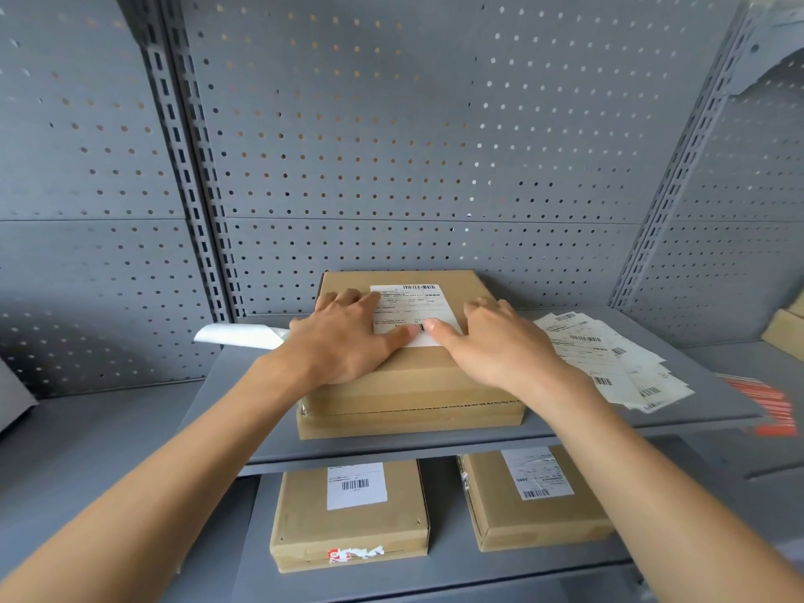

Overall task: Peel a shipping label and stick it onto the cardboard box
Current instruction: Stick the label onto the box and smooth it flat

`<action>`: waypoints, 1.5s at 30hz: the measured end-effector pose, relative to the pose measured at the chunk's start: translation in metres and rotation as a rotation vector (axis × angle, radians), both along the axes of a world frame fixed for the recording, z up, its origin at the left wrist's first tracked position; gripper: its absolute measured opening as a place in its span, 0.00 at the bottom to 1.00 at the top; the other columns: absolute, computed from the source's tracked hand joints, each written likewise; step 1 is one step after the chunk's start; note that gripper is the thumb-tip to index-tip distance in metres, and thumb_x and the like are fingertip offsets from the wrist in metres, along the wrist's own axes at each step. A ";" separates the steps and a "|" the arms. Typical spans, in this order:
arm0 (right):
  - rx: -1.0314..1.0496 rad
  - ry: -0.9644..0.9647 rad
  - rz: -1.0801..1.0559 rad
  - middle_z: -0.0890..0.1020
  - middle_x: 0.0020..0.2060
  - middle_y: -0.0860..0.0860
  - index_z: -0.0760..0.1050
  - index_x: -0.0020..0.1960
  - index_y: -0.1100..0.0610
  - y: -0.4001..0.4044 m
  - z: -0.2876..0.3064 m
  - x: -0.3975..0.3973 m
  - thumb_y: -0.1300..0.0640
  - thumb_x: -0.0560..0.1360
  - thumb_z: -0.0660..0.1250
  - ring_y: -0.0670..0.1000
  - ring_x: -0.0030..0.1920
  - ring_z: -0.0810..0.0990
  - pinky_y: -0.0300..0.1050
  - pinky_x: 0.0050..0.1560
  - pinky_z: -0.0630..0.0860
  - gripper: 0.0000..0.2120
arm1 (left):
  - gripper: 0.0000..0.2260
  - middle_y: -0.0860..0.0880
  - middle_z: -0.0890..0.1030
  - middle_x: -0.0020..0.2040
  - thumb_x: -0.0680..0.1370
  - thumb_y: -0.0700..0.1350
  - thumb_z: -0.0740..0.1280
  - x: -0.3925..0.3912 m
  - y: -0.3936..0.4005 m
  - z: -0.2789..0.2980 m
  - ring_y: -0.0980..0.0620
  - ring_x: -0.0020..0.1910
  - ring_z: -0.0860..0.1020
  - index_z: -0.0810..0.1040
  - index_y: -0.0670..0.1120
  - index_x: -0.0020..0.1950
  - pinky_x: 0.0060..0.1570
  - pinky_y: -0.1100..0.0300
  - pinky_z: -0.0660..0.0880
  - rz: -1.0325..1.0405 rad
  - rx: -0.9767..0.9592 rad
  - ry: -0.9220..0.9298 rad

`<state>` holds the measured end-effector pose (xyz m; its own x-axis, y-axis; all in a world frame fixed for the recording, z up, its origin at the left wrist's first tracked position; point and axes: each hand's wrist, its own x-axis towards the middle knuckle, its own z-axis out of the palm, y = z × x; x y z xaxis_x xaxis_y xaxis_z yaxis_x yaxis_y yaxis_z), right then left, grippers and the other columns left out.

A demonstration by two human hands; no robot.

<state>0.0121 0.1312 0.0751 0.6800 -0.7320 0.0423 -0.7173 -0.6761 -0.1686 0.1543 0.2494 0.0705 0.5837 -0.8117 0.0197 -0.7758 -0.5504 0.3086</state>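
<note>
A brown cardboard box (409,385) lies flat on the grey shelf (678,385). A white shipping label (413,304) with barcodes lies on the box's top. My left hand (343,337) rests flat on the top, its thumb on the label's lower edge. My right hand (496,341) lies flat on the box's right side, its thumb touching the label's lower right corner. Both hands have spread fingers and hold nothing. A curled white backing sheet (239,335) lies on the shelf just left of my left wrist.
A fanned pile of shipping labels (609,354) lies on the shelf right of the box. Two labelled cardboard boxes (348,515) (535,498) sit on the lower shelf. A grey pegboard wall (391,145) stands behind. Another box corner (785,332) shows at far right.
</note>
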 end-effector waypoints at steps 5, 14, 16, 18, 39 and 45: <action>0.038 0.000 0.017 0.62 0.79 0.50 0.64 0.76 0.57 -0.003 -0.001 -0.003 0.32 0.80 0.49 0.53 0.80 0.55 0.59 0.73 0.64 0.37 | 0.34 0.53 0.60 0.81 0.79 0.69 0.54 0.001 0.001 0.000 0.48 0.80 0.54 0.58 0.53 0.81 0.74 0.37 0.60 -0.011 -0.006 0.007; 0.065 -0.021 0.061 0.54 0.81 0.48 0.58 0.80 0.55 -0.008 0.000 -0.010 0.37 0.83 0.49 0.50 0.81 0.49 0.55 0.75 0.59 0.32 | 0.27 0.53 0.61 0.80 0.82 0.62 0.55 0.007 0.007 0.000 0.49 0.80 0.54 0.62 0.53 0.79 0.74 0.38 0.60 -0.058 -0.028 0.028; 0.080 -0.022 0.058 0.52 0.82 0.47 0.56 0.81 0.54 -0.011 -0.002 -0.010 0.36 0.83 0.49 0.49 0.81 0.48 0.56 0.76 0.58 0.33 | 0.27 0.54 0.60 0.80 0.83 0.62 0.55 0.009 0.008 -0.002 0.50 0.80 0.53 0.61 0.54 0.80 0.75 0.38 0.58 -0.072 -0.032 0.040; 0.098 -0.030 0.052 0.51 0.82 0.45 0.55 0.81 0.52 -0.015 -0.004 -0.010 0.36 0.82 0.49 0.48 0.81 0.47 0.58 0.77 0.57 0.33 | 0.27 0.54 0.59 0.81 0.83 0.61 0.55 0.013 0.009 -0.003 0.50 0.81 0.52 0.60 0.54 0.81 0.75 0.37 0.57 -0.086 -0.040 0.055; 0.198 -0.165 0.124 0.56 0.81 0.45 0.61 0.80 0.51 -0.027 -0.007 -0.024 0.47 0.85 0.53 0.48 0.81 0.51 0.49 0.79 0.49 0.24 | 0.23 0.55 0.59 0.81 0.84 0.57 0.56 0.022 0.018 -0.010 0.52 0.81 0.52 0.62 0.56 0.80 0.76 0.38 0.55 -0.121 -0.113 0.110; 0.196 -0.229 0.135 0.59 0.80 0.46 0.63 0.79 0.50 -0.028 -0.010 -0.026 0.50 0.86 0.54 0.48 0.81 0.53 0.49 0.79 0.50 0.22 | 0.24 0.56 0.62 0.80 0.81 0.59 0.57 0.023 0.024 -0.009 0.51 0.79 0.58 0.65 0.58 0.78 0.75 0.39 0.57 -0.103 -0.166 0.131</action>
